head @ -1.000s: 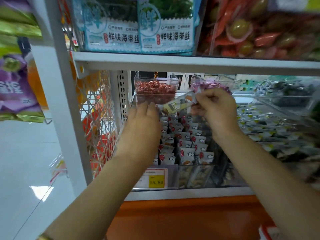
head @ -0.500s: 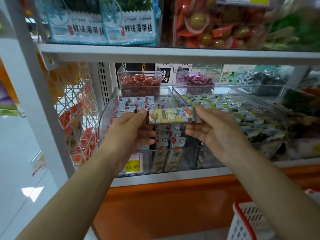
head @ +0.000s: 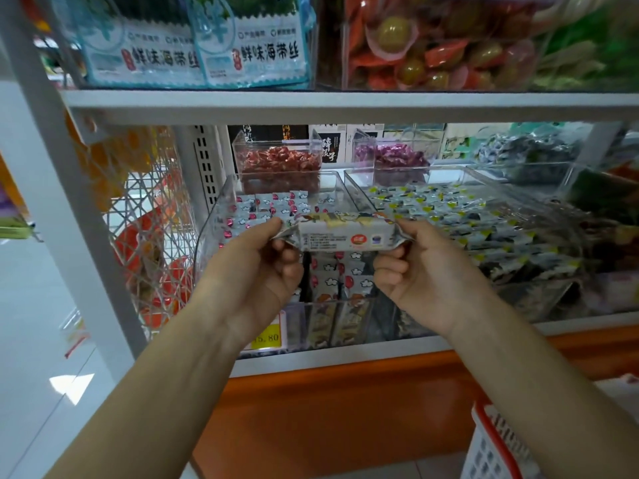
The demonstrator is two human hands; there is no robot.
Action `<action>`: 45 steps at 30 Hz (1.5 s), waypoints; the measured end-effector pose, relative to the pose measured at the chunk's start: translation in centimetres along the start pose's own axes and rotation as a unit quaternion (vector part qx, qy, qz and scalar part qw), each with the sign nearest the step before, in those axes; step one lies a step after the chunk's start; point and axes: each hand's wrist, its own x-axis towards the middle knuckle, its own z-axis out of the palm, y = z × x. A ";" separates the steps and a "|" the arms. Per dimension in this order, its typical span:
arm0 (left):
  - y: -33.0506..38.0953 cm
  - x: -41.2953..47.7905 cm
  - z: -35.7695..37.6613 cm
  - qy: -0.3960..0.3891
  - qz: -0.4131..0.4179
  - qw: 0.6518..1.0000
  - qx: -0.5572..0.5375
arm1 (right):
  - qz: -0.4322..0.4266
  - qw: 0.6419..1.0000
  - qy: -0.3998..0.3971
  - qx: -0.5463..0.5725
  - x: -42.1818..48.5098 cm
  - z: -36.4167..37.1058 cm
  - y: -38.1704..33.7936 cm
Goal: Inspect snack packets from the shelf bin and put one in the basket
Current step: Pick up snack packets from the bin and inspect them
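Snack packet [head: 340, 233] has both ends pinched by left hand [head: 254, 271] and right hand [head: 427, 271].

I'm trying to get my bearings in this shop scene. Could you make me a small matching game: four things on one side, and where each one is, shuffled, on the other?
Things
1. snack packet
2. basket
3. price tag
4. red sweets

Places
A. bottom right, below the shelf
B. in a small tub at the back
C. pinched at its ends by the left hand and right hand
D. on the front of the clear bin

Pairs: 1-C, 2-A, 3-D, 4-B
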 end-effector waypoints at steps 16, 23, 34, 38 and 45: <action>0.5 -0.2 -1.0 -0.052 0.147 0.944 0.290 | -0.130 0.986 -0.011 -0.106 -0.1 -0.5 0.4; 0.9 -0.1 -1.4 -0.057 0.152 0.961 0.225 | -0.138 0.977 -0.031 -0.160 -0.3 -0.9 0.0; 0.9 -0.2 -1.5 -0.051 0.170 0.964 0.199 | -0.113 0.979 -0.008 -0.170 -0.3 -1.1 -0.4; 0.9 -0.3 -1.4 -0.045 0.162 0.965 0.201 | -0.155 0.971 -0.020 -0.178 -0.2 -1.4 -0.5; 1.0 -0.6 -1.0 -0.014 0.131 0.978 0.162 | -0.226 0.955 -0.049 -0.187 0.3 -1.7 -0.5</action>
